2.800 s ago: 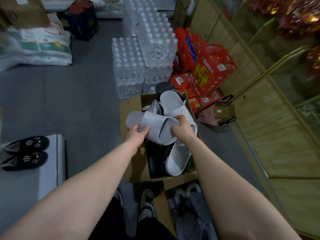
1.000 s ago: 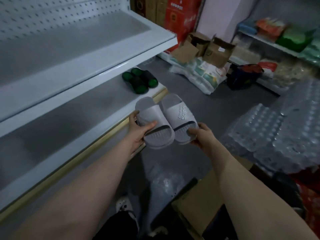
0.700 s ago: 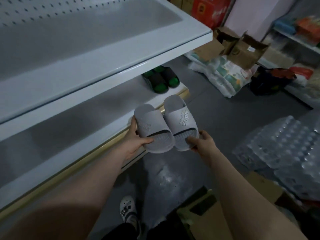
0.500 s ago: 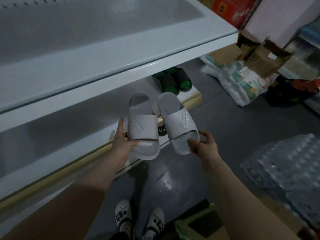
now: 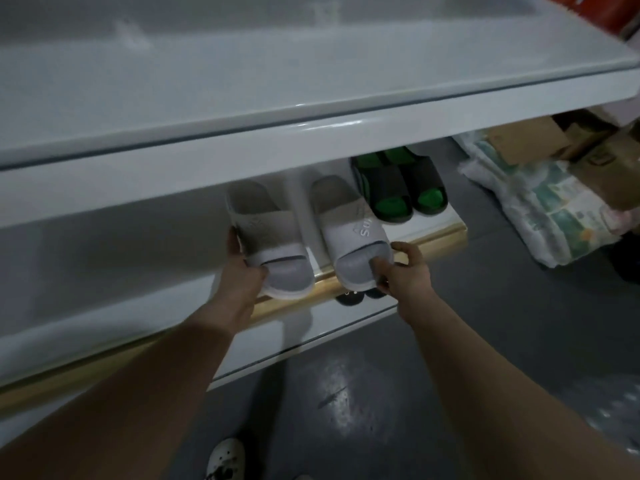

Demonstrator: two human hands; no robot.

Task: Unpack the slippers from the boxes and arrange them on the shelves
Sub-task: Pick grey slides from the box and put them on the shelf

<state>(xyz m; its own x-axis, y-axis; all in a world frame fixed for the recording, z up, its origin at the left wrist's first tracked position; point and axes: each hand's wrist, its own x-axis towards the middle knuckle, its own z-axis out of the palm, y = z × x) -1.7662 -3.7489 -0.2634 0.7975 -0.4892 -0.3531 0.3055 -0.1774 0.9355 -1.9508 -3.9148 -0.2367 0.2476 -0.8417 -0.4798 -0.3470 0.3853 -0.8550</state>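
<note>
White shelving fills most of your view, dim and soft with blur. Your left hand [image 5: 242, 277] grips the left grey slipper [image 5: 270, 233] near its toe end: thumb across the top, fingers [image 5: 232, 241] curled along its outer side, their tips hidden behind it. Your right hand [image 5: 407, 277] pinches the toe of the right grey slipper [image 5: 348, 226], thumb pressed on top, fingers [image 5: 403, 249] curled at its right edge. Both slippers reach heel-first over the middle shelf [image 5: 420, 227], toes overhanging its gold front strip; whether the soles rest on it, you cannot tell. Lettering on the right strap is only partly readable. Just beside that slipper's heel stands a black-and-green pair [image 5: 398, 188], its heels cut off by the upper shelf [image 5: 311, 81]. Below your right hand, two dark toes [image 5: 349, 298] peek from the lowest shelf, too hidden to identify. Cardboard boxes [image 5: 526, 136] and a printed sack [image 5: 540, 209] blur at the right edge.
</note>
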